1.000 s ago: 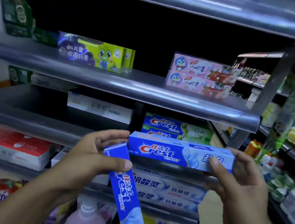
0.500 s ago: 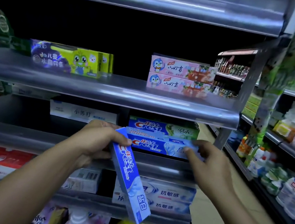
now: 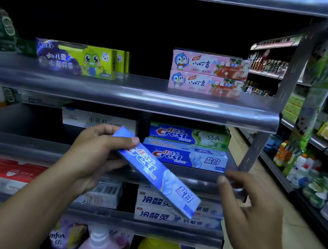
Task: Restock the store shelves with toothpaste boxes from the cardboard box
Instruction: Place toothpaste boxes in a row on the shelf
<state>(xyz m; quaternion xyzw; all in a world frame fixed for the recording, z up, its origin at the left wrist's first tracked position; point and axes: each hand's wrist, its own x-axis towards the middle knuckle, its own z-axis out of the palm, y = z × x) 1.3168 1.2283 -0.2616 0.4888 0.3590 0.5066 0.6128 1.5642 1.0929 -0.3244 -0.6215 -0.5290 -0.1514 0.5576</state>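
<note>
One blue Crest toothpaste box (image 3: 162, 178) is in my left hand (image 3: 98, 148), thumb over its upper end, fingers curled beneath, and its far end droops toward four o'clock. It should be light, stiff card with slippery, glossy faces, so a pinch nearer the middle would steady it. My right hand (image 3: 252, 215) hangs empty at three o'clock, fingers loose. At one o'clock a matching Crest box (image 3: 185, 156) lies on the shelf (image 3: 25, 145) below a green Crest box (image 3: 189, 136). A low approach could snag on the shelf's raised front edge.

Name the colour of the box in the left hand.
The slim cardboard toothpaste box is blue with white lettering; head view.
</note>
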